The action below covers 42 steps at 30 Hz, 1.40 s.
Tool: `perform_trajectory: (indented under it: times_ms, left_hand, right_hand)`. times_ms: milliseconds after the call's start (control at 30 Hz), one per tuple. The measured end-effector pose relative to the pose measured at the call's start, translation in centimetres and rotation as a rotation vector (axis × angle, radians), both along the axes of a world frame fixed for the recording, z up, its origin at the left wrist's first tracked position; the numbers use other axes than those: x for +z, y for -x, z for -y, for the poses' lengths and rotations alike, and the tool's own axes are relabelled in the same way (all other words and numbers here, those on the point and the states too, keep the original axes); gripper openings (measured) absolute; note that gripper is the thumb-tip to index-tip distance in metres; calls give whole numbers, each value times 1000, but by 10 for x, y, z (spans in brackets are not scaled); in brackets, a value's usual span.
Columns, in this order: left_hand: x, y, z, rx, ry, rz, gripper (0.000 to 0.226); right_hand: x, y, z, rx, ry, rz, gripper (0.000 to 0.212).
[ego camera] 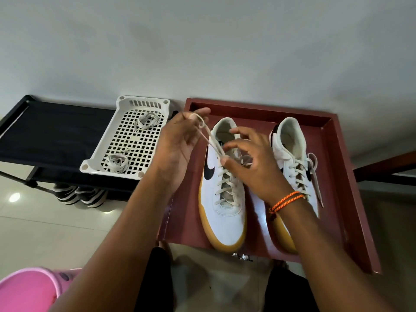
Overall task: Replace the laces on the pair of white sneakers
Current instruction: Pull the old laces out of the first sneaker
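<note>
Pulling up and left, the left hand (180, 140) pinches the lace (212, 143) taut over the left sneaker (221, 199) while the right hand (254, 163), nearer the eyelets, pinches its lower end.

I am working over the left sneaker (221, 194) inside the red tray (344, 176), whose raised rim is hemming in my hands at the back and right. The right sneaker (295, 167) is crowding my right hand (254, 167); only 1 narrow strip is lying between the 2 shoes. The white basket (105, 152) is blocking my left hand (177, 145) just beside it.
</note>
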<state>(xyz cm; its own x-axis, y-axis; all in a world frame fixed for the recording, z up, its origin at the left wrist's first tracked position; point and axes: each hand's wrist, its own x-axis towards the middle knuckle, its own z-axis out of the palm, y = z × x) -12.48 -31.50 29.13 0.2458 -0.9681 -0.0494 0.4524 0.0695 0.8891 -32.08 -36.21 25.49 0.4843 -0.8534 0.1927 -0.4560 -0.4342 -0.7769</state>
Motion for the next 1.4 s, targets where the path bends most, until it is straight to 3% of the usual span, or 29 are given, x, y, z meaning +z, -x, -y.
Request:
perform_trajectory:
  times_ms: [100,200,267,333,400,467,533,600,700,767,933,1200,1267,1400]
  left_hand:
    - [2,-11,-3,-31,30,-338,20]
    - [3,-16,-3,72,-36,-309,22]
    - [-2,-16,-1,152,-154,-13,19]
    - [-12,-17,1,170,-287,463,4]
    - [-23,-13,1,76,-372,901,11]
    - [-29,-6,-1,-39,-410,1173,18]
    - [-31,0,-3,-66,-408,1284,35]
    - [-30,3,-3,-6,-323,1283,40]
    - [-28,9,-4,38,-161,1230,24]
    - [-25,20,-5,-28,-160,1261,17]
    - [-26,44,-8,-101,-251,1380,20]
    - [-34,40,-4,-92,-246,1167,16]
    - [-32,38,-4,-114,-255,1040,19]
    - [-14,34,-4,-134,-390,586,25]
  right_hand:
    - [-1,-7,-4,9,16,-23,14]
    - [1,-6,-2,-12,11,72,6]
    - [4,-3,-2,-9,-25,143,10]
    - [10,-3,-3,26,-81,201,17]
    - [11,-5,-3,77,-97,203,22]
    - [9,-7,-4,43,-57,198,22]
    - [7,-5,-1,-29,-35,186,19]
    - [8,5,3,-21,-94,78,18]
    - [6,20,7,55,-130,-262,49]
    - [3,23,6,67,-124,-393,62]
    - [-3,21,7,107,-132,-277,72]
    - [0,18,7,69,-196,-177,55]
    - [0,19,6,68,-199,-181,52]
    - [1,19,6,63,-213,-190,53]
